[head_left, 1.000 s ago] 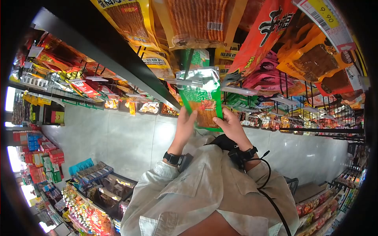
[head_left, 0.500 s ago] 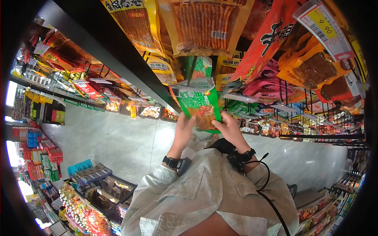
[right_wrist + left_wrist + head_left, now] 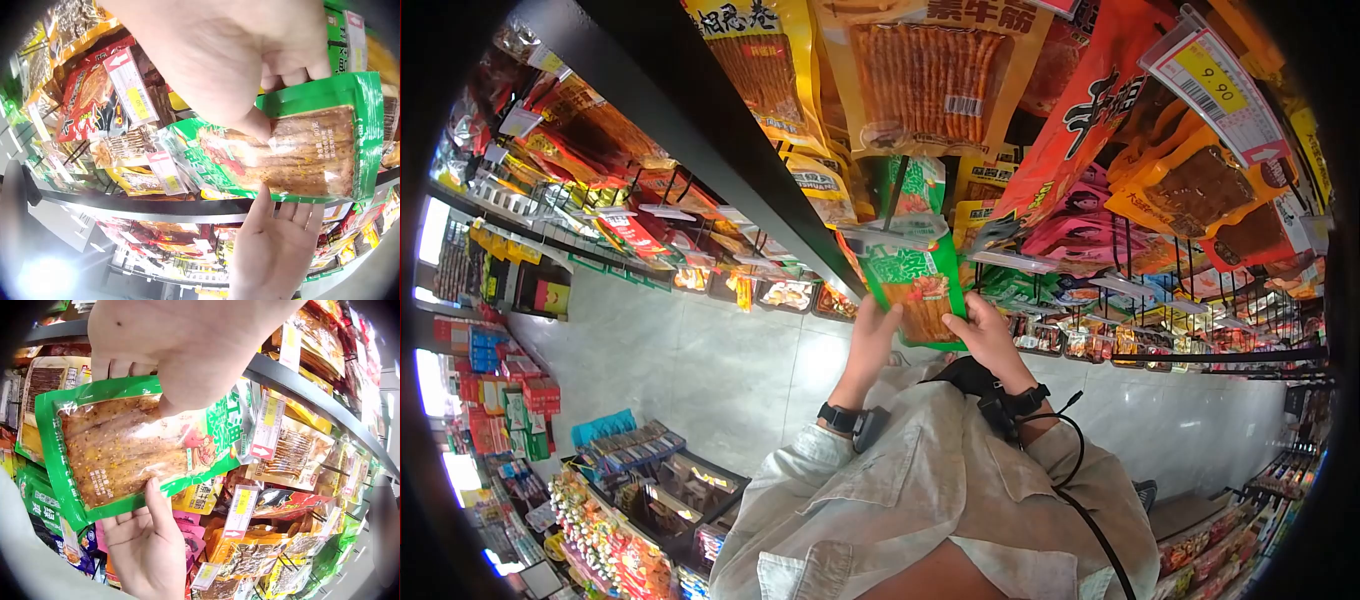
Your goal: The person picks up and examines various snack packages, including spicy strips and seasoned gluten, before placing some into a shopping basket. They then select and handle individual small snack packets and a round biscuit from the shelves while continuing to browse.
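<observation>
Both hands hold one green-edged snack packet (image 3: 920,308) with a clear window showing brown, speckled strips. My left hand (image 3: 873,338) pinches its left edge, and my right hand (image 3: 988,335) pinches the right edge, thumbs on the front. From the left wrist, the packet (image 3: 125,447) shows white lettering and a small red picture near its top. Beneath it there, the right hand (image 3: 147,550) has its thumb over the edge. The right wrist view shows the left hand (image 3: 275,250) with its thumb on the packet's front. A similar green packet (image 3: 915,183) hangs behind.
Hooks of packaged snacks rise in front, including a large yellow-brown packet (image 3: 930,85) and a red packet (image 3: 1080,110). A price tag (image 3: 1220,90) sticks out at the upper right. A black shelf post (image 3: 710,130) slants down close to my left hand. Grey tiled floor (image 3: 730,370) lies below.
The packet has tilted, so the bright glare on its top has gone, and it sits slightly lower in the head view. The hanging snacks also appear lower. Both hands keep their hold.
</observation>
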Available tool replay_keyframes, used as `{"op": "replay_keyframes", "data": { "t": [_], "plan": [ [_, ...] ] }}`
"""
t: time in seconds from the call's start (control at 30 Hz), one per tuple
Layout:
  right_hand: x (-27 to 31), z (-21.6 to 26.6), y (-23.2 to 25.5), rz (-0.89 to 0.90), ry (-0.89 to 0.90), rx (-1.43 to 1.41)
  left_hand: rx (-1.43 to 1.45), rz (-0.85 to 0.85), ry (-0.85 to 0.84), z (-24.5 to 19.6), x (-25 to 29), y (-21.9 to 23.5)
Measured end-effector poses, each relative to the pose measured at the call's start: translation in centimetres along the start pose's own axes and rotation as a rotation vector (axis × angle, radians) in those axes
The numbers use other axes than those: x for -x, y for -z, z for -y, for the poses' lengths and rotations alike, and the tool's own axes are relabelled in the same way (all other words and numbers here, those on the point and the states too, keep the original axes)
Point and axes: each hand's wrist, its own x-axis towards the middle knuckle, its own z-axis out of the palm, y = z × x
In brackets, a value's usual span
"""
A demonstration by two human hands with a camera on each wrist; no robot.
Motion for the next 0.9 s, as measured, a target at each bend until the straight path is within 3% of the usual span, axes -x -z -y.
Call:
{"op": "replay_keyframes", "data": {
  "t": [0.8,0.9],
  "plan": [
    [0.3,1.0,-0.4,-0.005,-0.026,0.031,0.005,0.048,0.0,-0.1,-0.7,0.4],
    [-0.6,0.9,-1.0,-0.033,0.085,0.003,0.004,0.054,0.0,0.2,-0.6,0.6]
  ]
}}
